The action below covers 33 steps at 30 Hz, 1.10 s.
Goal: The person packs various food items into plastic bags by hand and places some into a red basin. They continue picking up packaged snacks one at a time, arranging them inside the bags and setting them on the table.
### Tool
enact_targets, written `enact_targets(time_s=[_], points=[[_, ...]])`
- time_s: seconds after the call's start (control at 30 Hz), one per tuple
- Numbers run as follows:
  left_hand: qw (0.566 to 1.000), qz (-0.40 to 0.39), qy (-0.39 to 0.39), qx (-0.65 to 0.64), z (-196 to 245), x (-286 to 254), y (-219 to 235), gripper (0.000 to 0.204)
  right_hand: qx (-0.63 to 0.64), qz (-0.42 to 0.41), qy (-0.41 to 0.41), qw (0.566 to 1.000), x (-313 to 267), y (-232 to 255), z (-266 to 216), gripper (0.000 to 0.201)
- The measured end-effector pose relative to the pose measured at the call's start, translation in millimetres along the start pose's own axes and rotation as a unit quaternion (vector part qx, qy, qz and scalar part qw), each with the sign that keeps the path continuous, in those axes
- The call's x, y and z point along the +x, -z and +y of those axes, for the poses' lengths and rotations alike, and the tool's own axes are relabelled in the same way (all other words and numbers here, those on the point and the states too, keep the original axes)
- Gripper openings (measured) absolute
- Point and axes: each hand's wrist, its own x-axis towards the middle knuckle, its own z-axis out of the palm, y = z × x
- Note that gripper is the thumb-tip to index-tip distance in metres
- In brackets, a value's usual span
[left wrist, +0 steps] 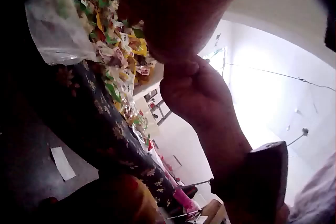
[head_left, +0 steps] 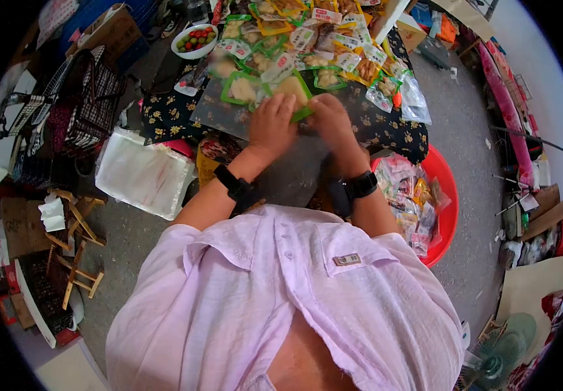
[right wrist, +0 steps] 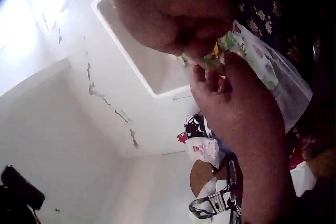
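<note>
A green-edged food packet (head_left: 298, 90) with pale contents lies at the front of the pile on the table. My left hand (head_left: 273, 124) holds its near left side, fingers laid over the near edge. At its near right corner my right hand (head_left: 332, 122) pinches the edge with curled fingers. Seen from the left wrist, the right hand (left wrist: 197, 90) is curled close against the left. From the right wrist, the left hand (right wrist: 236, 98) has bent fingers at the packet, most of which the hands hide. Another green-edged packet (head_left: 242, 88) lies just left of it.
Many green and yellow packets (head_left: 320, 39) cover the back of the table. A white bowl of red and green fruit (head_left: 194, 42) stands back left. Beside the table, a red tub (head_left: 449, 202) of packets is at right and a silvery bag (head_left: 139, 173) at left.
</note>
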Motion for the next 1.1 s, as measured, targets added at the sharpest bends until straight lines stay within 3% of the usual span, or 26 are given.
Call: enact_targets(time_s=[0.1, 0.13, 0.2, 0.3, 0.33, 0.43, 0.47, 0.5, 0.53, 0.57, 0.6, 0.63, 0.7, 0.73, 0.8, 0.83, 0.93, 1.03, 1.1], points=[[0.998, -0.016, 0.029, -0.050, -6, 0, -5, 0.033, 0.008, -0.009, 0.006, 1.000, -14, -10, -7, 0.013], [0.996, -0.023, 0.044, -0.073, -8, -1, -5, 0.031, -0.021, 0.017, 0.053, 0.998, -14, -6, -6, 0.015], [0.961, -0.054, 0.172, -0.208, -9, -4, 2, 0.027, -0.081, 0.068, 0.146, 0.984, -13, 5, -2, 0.020], [0.899, -0.033, 0.301, -0.317, -18, -9, -5, 0.023, -0.098, 0.156, 0.107, 0.977, -18, 19, 3, 0.027], [0.879, -0.016, 0.335, -0.338, -22, -12, -12, 0.022, -0.049, 0.134, 0.073, 0.987, -19, 23, 10, 0.027], [0.764, -0.047, 0.396, -0.508, -34, -13, -26, 0.022, 0.098, 0.063, -0.026, 0.993, -22, 32, 28, 0.027], [0.741, -0.061, 0.404, -0.532, -35, -16, -30, 0.021, -0.046, 0.033, 0.088, 0.994, -27, 34, 31, 0.026], [0.718, -0.075, 0.413, -0.555, -32, -17, -30, 0.021, -0.188, 0.001, 0.199, 0.962, -37, 32, 30, 0.025], [0.695, -0.088, 0.421, -0.577, -30, -17, -31, 0.021, -0.164, -0.012, 0.193, 0.967, -39, 32, 30, 0.023], [0.701, -0.100, 0.417, -0.570, -28, -19, -31, 0.021, -0.139, -0.026, 0.186, 0.972, -41, 32, 31, 0.022], [0.707, -0.113, 0.412, -0.563, -23, -19, -27, 0.022, 0.053, -0.018, 0.057, 0.997, -40, 32, 32, 0.021], [0.713, -0.126, 0.407, -0.556, -22, -20, -24, 0.024, 0.241, -0.010, -0.075, 0.967, -38, 33, 34, 0.020], [0.867, -0.090, 0.328, -0.364, -29, -23, -25, 0.027, 0.226, 0.030, -0.050, 0.972, -29, 40, 48, 0.017], [0.922, -0.071, 0.281, -0.258, -31, -26, -25, 0.029, 0.218, 0.051, -0.038, 0.974, -27, 44, 54, 0.016], [0.974, -0.061, 0.198, -0.094, -29, -29, -15, 0.028, 0.189, 0.097, -0.009, 0.977, -29, 47, 56, 0.015], [0.987, -0.057, 0.153, -0.010, -27, -29, -10, 0.027, 0.175, 0.120, 0.005, 0.977, -31, 45, 52, 0.014], [0.978, -0.132, 0.158, 0.028, -27, -31, -12, 0.029, 0.195, 0.127, 0.033, 0.972, -33, 36, 48, 0.013], [0.955, -0.198, 0.218, 0.033, -30, -25, -16, 0.028, 0.209, 0.106, 0.055, 0.970, -28, 38, 53, 0.013], [0.951, -0.221, 0.215, 0.023, -30, -21, -15, 0.029, 0.197, 0.105, 0.065, 0.973, -24, 39, 56, 0.014]])
